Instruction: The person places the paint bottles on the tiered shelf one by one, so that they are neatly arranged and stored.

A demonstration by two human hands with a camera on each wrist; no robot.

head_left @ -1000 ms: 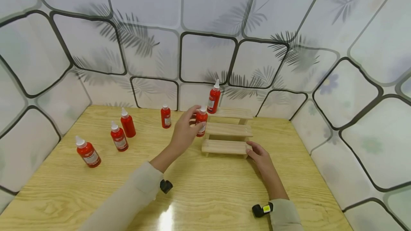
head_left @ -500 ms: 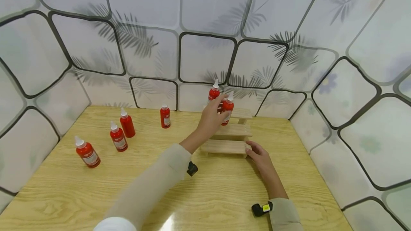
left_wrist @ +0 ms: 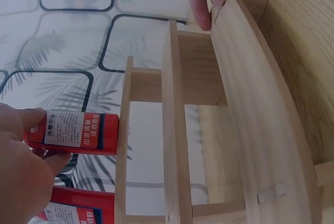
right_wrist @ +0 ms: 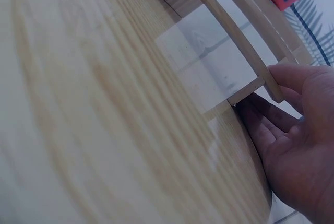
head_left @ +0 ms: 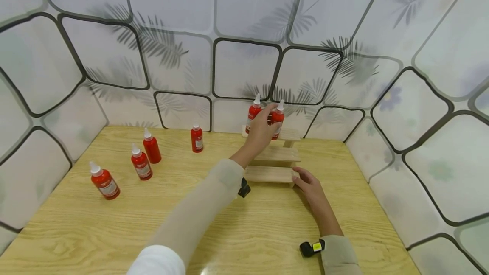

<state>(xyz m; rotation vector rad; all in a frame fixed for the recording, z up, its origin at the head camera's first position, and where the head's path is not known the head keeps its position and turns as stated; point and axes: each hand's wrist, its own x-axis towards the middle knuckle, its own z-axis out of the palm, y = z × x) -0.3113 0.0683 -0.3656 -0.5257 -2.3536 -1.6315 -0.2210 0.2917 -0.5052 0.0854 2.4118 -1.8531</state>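
My left hand [head_left: 261, 128] grips a red bottle [head_left: 278, 123] with a pointed white cap, upright at the top step of a small three-step wooden stand [head_left: 273, 173]. In the left wrist view, the held bottle's [left_wrist: 78, 131] base meets the top board. Just left of it on that step stands another red bottle [head_left: 253, 113], partly behind my hand. My right hand [head_left: 311, 188] pinches the right end of the lowest step. The right wrist view has the thumb of this hand [right_wrist: 302, 140] on the board and fingers beneath it.
On the wooden table [head_left: 153, 228], a red bottle [head_left: 197, 139] with a short cap stands left of the stand. Farther left are three red bottles with pointed caps: one at the back [head_left: 152, 147], one in the middle [head_left: 141, 164], one nearest [head_left: 105, 183]. Patterned wall covering [head_left: 244, 71] encloses the table.
My left hand has carried the gripped bottle rightward and up, from beside the stand's left end to its top step, right of the other bottle. The right hand has stayed put.
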